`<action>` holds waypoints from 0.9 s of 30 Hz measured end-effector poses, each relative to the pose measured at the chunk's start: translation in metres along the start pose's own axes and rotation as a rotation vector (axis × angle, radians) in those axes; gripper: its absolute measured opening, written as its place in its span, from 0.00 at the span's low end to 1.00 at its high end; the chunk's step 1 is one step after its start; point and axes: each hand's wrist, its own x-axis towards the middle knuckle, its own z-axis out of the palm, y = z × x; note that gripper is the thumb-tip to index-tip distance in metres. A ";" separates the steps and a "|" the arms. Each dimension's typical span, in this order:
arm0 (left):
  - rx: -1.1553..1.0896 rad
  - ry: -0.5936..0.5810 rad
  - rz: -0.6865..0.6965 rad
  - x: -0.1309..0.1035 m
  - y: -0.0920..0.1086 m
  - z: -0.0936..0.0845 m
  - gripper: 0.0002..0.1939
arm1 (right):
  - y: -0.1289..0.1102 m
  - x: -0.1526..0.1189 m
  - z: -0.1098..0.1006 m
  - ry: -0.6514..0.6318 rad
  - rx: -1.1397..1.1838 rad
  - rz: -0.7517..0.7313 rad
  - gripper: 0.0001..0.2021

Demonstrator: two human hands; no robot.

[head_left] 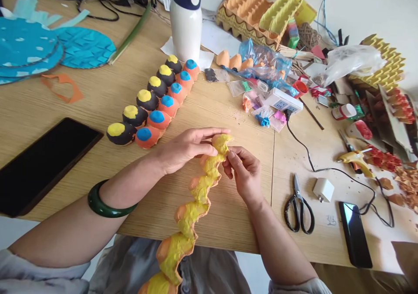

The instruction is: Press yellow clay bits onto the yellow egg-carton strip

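Wooden worktop (235, 217) | egg-carton strip (200, 190), far end in the fingers, remainder trailing nearward | left hand (183, 150) steadying it, right hand (246, 172) pinching its edge | probably light, brittle; grip cup walls | scissors (297, 198) right of fingers

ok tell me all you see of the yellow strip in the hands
The yellow strip is a wavy row of joined orange cups, seemingly moulded egg-carton pulp. Uneven, clay-like yellow covers much of it, leaving orange bare on the left bulges and scalloped right edge. It slants from over the table past the near edge, its close end out of frame. The left hand holds its far end, where the right hand pinches the edge.
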 end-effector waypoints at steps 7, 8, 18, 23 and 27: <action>0.004 0.073 -0.015 0.004 -0.005 0.005 0.28 | 0.000 -0.003 0.004 0.000 -0.076 -0.010 0.15; 0.008 0.088 -0.004 0.005 -0.006 0.005 0.27 | 0.000 -0.003 0.005 -0.007 -0.074 -0.013 0.15; 0.044 0.110 0.031 0.003 -0.008 0.006 0.29 | 0.001 -0.003 0.004 0.016 -0.062 -0.008 0.12; 0.091 0.089 0.050 0.003 -0.009 0.007 0.30 | 0.003 -0.003 0.002 -0.005 -0.006 -0.025 0.10; 0.082 0.098 0.065 0.003 -0.010 0.008 0.29 | 0.004 -0.002 0.002 0.001 0.002 0.002 0.11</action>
